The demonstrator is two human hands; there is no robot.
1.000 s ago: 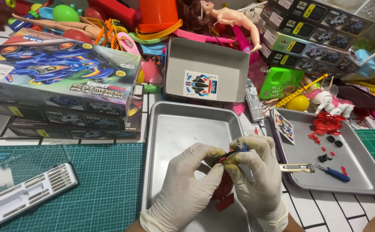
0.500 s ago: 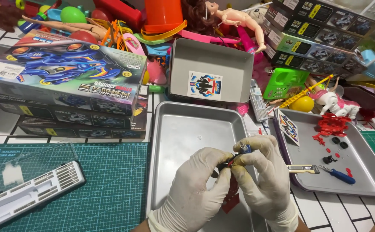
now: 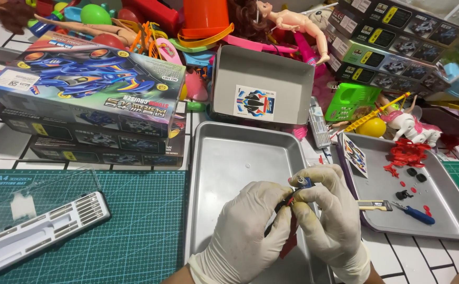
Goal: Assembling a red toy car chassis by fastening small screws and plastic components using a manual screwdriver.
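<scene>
Both hands wear white gloves and meet over a metal tray (image 3: 229,152). My left hand (image 3: 250,229) pinches a small red and black toy car part (image 3: 291,231) from the left. My right hand (image 3: 329,210) grips the same part from the right, with a small blue and silver motor piece (image 3: 304,182) at its fingertips. Most of the part is hidden between the fingers.
A second metal tray (image 3: 450,221) on the right holds red plastic parts, small black wheels, a sticker sheet (image 3: 354,153) and a blue-handled screwdriver (image 3: 416,214). A green cutting mat (image 3: 108,236) with a white tool case (image 3: 35,231) lies left. Stacked toy car boxes (image 3: 87,94), an open grey box (image 3: 263,89) and toys crowd the back.
The view has shifted slightly; both hands stay together on the small part over the tray, turning it a little.
</scene>
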